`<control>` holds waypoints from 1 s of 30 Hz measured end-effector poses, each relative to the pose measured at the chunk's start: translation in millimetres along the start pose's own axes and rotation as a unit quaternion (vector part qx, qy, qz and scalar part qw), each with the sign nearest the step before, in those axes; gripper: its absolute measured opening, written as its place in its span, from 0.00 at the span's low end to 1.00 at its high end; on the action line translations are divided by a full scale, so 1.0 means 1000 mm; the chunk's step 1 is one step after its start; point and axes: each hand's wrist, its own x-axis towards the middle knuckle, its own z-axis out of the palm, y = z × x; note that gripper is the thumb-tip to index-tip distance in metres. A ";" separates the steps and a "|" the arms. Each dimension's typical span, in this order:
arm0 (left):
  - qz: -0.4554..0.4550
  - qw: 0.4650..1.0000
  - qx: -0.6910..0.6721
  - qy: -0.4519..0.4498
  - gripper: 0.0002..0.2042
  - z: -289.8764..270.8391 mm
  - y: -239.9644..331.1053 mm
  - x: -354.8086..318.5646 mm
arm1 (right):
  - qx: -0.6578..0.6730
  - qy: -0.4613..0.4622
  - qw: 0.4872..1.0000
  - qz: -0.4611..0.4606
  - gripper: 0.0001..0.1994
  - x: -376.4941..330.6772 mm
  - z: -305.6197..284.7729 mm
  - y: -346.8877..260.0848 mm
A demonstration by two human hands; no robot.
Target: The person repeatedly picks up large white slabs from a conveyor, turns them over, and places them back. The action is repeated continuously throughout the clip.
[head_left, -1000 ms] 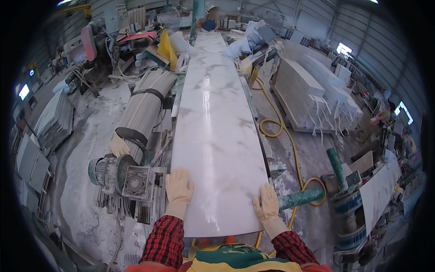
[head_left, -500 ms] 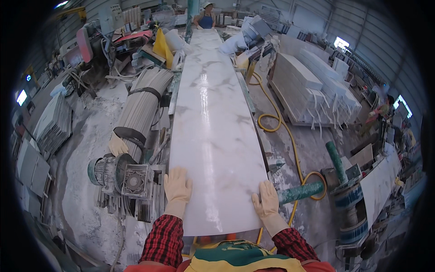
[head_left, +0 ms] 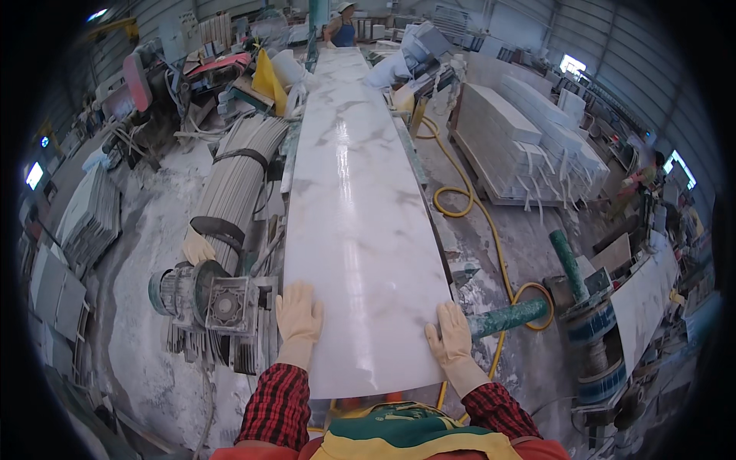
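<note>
Long white marble slab laid flat, stretched away from person. Left hand pressed on near left corner, right hand on near right edge. Gloved fingers spread flat on slab, nothing gripped. Motor seen just left of slab.

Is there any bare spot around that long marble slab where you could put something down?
The white marble slab is bare beyond the left hand and right hand. The dusty floor between the yellow hose and the slab is partly open. Left of the slab is crowded: the motor and bundled strips.
</note>
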 end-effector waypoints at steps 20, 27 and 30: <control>-0.009 1.000 -0.009 0.000 0.24 0.005 -0.002 -0.015 | 0.060 0.010 0.997 -0.046 0.23 -0.021 -0.070 -0.037; -0.028 0.998 -0.032 -0.049 0.25 -0.001 0.001 -0.018 | 0.063 -0.033 0.997 -0.033 0.26 -0.051 -0.082 -0.035; -0.027 0.998 -0.031 -0.057 0.25 -0.007 0.002 -0.018 | 0.054 -0.011 0.997 -0.056 0.27 -0.065 -0.089 -0.036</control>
